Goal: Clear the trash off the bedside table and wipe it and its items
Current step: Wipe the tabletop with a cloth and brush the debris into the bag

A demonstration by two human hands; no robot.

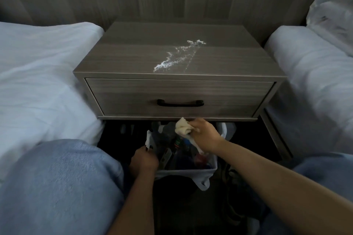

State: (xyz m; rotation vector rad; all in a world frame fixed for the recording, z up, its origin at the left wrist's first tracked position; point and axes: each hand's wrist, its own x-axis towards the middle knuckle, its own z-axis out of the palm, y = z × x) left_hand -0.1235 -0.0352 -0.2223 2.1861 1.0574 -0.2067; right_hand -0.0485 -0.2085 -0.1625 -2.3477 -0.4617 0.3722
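The grey wood bedside table (133,51) stands between two beds, with a streak of white powder (176,57) spilled across its top. Below its drawer sits a trash bin lined with a white bag (191,172), holding several pieces of rubbish. My right hand (205,135) grips a crumpled cream cloth (182,127) just above the bin, under the table's front edge. My left hand (144,159) holds the bag's left rim.
White bedding (42,74) lies on the left and more bedding (313,89) on the right. The drawer has a black handle (180,102). My knees in blue jeans (63,183) flank the bin. A wood-panel wall rises behind the table.
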